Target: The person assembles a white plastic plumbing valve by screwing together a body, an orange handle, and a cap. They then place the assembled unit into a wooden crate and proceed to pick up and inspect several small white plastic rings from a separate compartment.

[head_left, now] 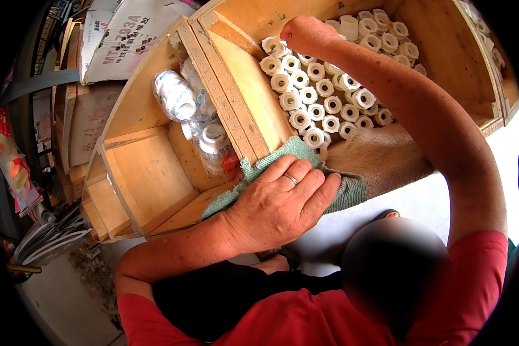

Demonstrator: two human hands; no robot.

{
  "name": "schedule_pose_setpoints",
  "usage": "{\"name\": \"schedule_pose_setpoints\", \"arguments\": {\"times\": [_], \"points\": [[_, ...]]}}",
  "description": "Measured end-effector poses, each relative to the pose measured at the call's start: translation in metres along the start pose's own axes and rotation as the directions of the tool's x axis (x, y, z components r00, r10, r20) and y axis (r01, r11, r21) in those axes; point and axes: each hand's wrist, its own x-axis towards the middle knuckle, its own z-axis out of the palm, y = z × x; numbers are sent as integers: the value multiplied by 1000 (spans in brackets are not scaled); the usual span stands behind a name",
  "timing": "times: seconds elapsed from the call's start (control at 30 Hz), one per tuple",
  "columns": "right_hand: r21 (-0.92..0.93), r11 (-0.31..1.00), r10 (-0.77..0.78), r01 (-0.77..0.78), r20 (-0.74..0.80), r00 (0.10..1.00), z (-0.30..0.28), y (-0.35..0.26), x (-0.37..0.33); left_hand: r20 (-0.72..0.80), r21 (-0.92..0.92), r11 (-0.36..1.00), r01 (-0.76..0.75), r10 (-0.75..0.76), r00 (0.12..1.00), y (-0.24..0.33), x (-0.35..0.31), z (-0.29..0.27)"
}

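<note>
My left hand (285, 199), with a ring on one finger, is closed over a green cloth (349, 193) draped on the near rim of a wooden bin. Its fingers are bent and close together. My right hand (311, 36) reaches across to the far left part of the compartment, knuckles up and fingers curled down. At its fingertips is a white plastic pipe nut (274, 47), apparently in its grasp; the hand hides most of the contact. Below and beside it, many similar white nuts (331, 105) stand in close rows, their holes facing up.
A wooden divider (222, 95) separates the nuts from a compartment with bagged white fittings (176, 98). Brown fabric (380, 155) covers the near right rim. Cardboard (118, 43) leans at the upper left, above coiled tubing (49, 239). More fittings show at the far right.
</note>
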Motion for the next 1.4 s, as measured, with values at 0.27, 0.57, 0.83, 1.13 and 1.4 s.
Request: {"name": "schedule_pose_setpoints", "arguments": {"times": [0.27, 0.57, 0.83, 1.13, 1.4], "points": [[108, 994, 9, -34, 230, 973, 8, 1, 6, 2, -17, 1000, 0, 0, 1000, 0, 1, 0], [45, 999, -33, 22, 254, 967, -11, -3, 12, 9, -17, 1000, 9, -9, 1000, 2, 2, -3], [-836, 26, -763, 548, 337, 551, -64, 1, 40, 6, -30, 999, 37, -36, 999, 5, 6, -4], [219, 966, -158, 135, 88, 984, -122, 27, -30, -10, -25, 999, 37, -37, 999, 8, 7, -6], [-201, 978, -70, 50, -96, 993, -90, 56, -46, -18, -81, 995, 62, -64, 998, 12, 11, -12]]}}
